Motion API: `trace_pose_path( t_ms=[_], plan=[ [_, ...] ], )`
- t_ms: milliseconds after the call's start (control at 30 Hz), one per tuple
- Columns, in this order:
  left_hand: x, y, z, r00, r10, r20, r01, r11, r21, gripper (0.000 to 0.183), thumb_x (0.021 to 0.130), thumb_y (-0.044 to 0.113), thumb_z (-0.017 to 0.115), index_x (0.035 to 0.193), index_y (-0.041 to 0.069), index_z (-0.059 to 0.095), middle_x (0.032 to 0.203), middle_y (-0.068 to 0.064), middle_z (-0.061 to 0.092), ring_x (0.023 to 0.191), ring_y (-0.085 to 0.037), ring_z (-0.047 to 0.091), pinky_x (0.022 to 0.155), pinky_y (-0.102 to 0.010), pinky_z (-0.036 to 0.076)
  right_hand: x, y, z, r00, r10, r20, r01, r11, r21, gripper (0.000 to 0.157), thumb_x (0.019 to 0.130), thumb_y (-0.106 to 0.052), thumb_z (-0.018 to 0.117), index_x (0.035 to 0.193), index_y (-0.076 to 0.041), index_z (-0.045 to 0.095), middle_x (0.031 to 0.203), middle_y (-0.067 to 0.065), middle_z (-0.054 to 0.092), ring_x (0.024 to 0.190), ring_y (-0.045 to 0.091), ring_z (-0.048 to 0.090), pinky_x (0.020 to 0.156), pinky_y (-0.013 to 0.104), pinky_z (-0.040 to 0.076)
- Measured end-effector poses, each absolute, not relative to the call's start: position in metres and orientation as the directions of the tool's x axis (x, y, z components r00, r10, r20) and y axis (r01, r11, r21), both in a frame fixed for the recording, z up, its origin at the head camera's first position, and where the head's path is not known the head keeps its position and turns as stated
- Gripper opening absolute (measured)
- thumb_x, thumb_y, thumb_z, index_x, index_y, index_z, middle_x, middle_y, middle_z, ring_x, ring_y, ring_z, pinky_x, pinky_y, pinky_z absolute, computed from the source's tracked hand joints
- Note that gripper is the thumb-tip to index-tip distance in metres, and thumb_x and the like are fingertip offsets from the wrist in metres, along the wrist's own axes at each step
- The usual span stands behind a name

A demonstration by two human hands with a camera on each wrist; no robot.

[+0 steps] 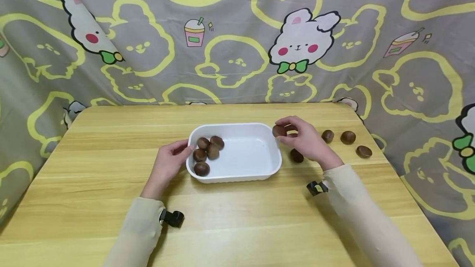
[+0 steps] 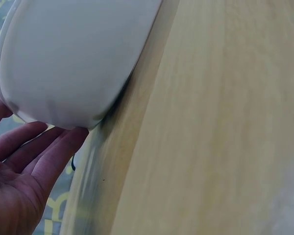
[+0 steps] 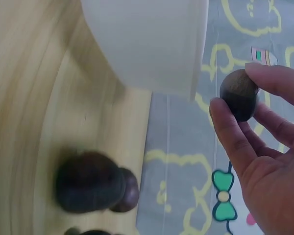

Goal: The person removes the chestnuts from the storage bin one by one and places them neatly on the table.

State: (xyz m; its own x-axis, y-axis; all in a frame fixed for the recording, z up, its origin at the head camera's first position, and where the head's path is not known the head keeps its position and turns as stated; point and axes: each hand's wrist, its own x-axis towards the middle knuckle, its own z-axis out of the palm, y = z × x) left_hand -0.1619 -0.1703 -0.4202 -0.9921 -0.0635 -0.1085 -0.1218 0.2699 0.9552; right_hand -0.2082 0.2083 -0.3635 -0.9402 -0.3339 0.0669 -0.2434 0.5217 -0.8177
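Observation:
A white rectangular dish [image 1: 246, 162] stands mid-table with several brown chestnuts [image 1: 201, 169] gathered at its left end. My left hand [image 1: 168, 167] holds that end, its thumb over the rim and its fingers against the outer wall. The left wrist view shows those fingers [image 2: 59, 154] touching the wall from outside. Between thumb and fingertips, my right hand [image 1: 307, 141] pinches a single chestnut [image 3: 239, 94]. That chestnut is just outside the dish's right rim, raised above the table in the right wrist view.
More loose chestnuts lie on the wooden table [image 1: 237, 221] to the right: one dark chestnut [image 1: 297, 155] below my right hand, and others beyond it, such as the rightmost chestnut [image 1: 364, 151]. A grey patterned curtain [image 1: 230, 73] hangs behind the table and along its sides.

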Motion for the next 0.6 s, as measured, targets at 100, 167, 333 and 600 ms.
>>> trace_pose_path(
  t_ms=[100,167,333,600],
  plan=[
    [-0.162,-0.170,-0.420,-0.992,-0.065,-0.105,-0.119,0.274,0.954,0.044,0.095,0.026,0.067,0.130,0.000,0.061,0.126,-0.020,0.062,0.112,-0.027,0.058,0.081,-0.020,0.053,-0.207,0.220,-0.365,-0.949,-0.310,0.058,-0.223,0.530,-0.818,0.041,0.091,-0.010,0.072,0.128,-0.001,0.058,0.123,0.012,0.056,0.111,0.028,0.056,0.094,0.042,0.051],
    [-0.163,-0.170,-0.421,-0.992,-0.064,-0.107,-0.121,0.275,0.954,0.044,0.095,0.026,0.067,0.130,0.000,0.062,0.126,-0.020,0.062,0.112,-0.026,0.058,0.081,-0.020,0.053,-0.206,0.227,-0.366,-0.956,-0.291,0.050,-0.207,0.540,-0.816,0.042,0.091,-0.012,0.072,0.129,-0.002,0.057,0.124,0.013,0.056,0.111,0.029,0.056,0.092,0.042,0.051],
    [-0.165,-0.172,-0.422,-0.993,-0.049,-0.108,-0.118,0.284,0.952,0.045,0.095,0.027,0.067,0.131,0.000,0.061,0.125,-0.019,0.062,0.112,-0.027,0.059,0.082,-0.021,0.054,-0.200,0.241,-0.371,-0.967,-0.248,0.052,-0.191,0.581,-0.791,0.043,0.091,-0.017,0.072,0.129,-0.003,0.058,0.121,0.013,0.057,0.108,0.031,0.057,0.091,0.045,0.049],
    [-0.165,-0.176,-0.421,-0.994,-0.026,-0.110,-0.113,0.295,0.949,0.046,0.096,0.027,0.065,0.132,-0.002,0.060,0.127,-0.021,0.061,0.114,-0.028,0.057,0.083,-0.021,0.053,-0.189,0.264,-0.375,-0.982,-0.183,0.045,-0.155,0.652,-0.743,0.043,0.093,-0.018,0.070,0.132,-0.003,0.056,0.121,0.015,0.057,0.108,0.032,0.056,0.087,0.043,0.048]
  ],
)
